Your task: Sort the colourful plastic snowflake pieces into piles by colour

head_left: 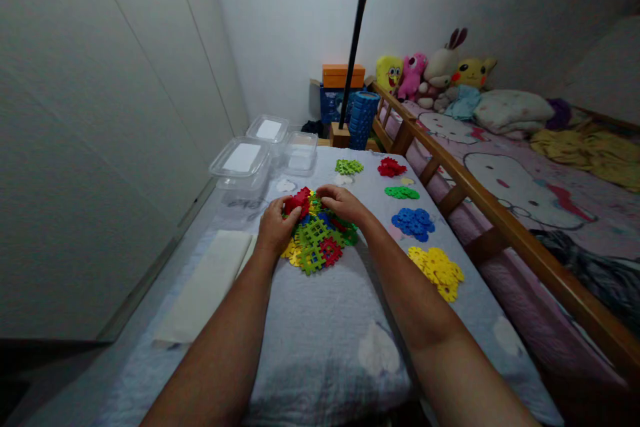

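A mixed heap of plastic grid tiles (317,237) in green, red, yellow and blue lies in the middle of a grey blanket (320,327). My left hand (275,227) is closed on a few red tiles (299,201) at the heap's far left. My right hand (341,201) rests on the heap's far edge, fingers curled down onto the tiles. To the right lie sorted piles: yellow (440,270), blue (414,223), green (401,193), red (391,167) and light green (349,166).
Clear plastic boxes with lids (245,163) stand at the back left, with a smaller one (300,151) beside them. A folded white cloth (210,283) lies left. A wooden bed rail (480,203) runs along the right, plush toys (433,73) behind it. A black pole (356,33) rises at the back.
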A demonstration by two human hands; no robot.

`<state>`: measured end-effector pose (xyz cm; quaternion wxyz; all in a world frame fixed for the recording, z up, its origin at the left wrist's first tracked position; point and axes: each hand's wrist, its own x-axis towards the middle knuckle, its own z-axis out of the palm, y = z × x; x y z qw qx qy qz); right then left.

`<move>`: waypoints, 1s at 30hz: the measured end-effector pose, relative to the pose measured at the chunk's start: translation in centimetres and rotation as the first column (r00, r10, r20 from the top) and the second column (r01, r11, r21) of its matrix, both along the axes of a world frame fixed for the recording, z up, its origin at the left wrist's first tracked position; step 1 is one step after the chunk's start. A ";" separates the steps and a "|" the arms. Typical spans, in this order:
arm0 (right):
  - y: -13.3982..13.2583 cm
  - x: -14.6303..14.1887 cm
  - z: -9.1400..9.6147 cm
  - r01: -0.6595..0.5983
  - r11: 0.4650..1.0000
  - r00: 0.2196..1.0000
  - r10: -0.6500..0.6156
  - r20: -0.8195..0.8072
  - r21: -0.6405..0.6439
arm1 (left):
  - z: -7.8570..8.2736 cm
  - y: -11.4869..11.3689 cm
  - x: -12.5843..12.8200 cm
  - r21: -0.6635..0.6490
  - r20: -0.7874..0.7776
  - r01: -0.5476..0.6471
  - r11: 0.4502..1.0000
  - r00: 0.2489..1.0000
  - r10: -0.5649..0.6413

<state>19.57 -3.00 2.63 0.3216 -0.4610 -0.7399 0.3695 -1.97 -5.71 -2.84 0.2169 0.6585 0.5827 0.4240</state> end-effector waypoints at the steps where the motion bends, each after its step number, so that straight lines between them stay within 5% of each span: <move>1: -0.5 0.5 -0.1 0.024 1.000 0.999 -0.024 -0.022 0.005 | 0.0 0.0 0.0 -0.002 -0.001 0.002 1.000 1.000 -0.002; 5: -2.8 2.9 -0.5 0.181 0.979 0.983 -0.182 -0.005 0.090 | 0.3 -0.2 0.0 -0.015 -0.040 0.002 1.000 0.999 -0.003; 9: -4.7 5.5 -1.5 0.367 0.921 0.903 -0.387 0.186 0.134 | 0.5 -0.3 0.0 0.019 -0.113 -0.017 1.000 0.993 0.019; 16: -5.7 5.9 -3.7 0.435 0.877 0.759 -0.480 0.440 0.206 | 0.8 -0.8 0.4 0.069 -0.209 -0.043 0.997 0.976 0.056; 23: -5.6 4.8 -4.7 0.481 0.833 0.694 -0.552 0.463 0.271 | 2.5 -1.9 1.3 0.120 -0.267 -0.057 0.991 0.960 0.087; 30: -5.7 4.9 -5.4 0.543 0.792 0.717 -0.610 0.337 0.279 | 4.5 -3.4 2.0 -0.024 -0.447 0.009 1.000 0.894 -0.019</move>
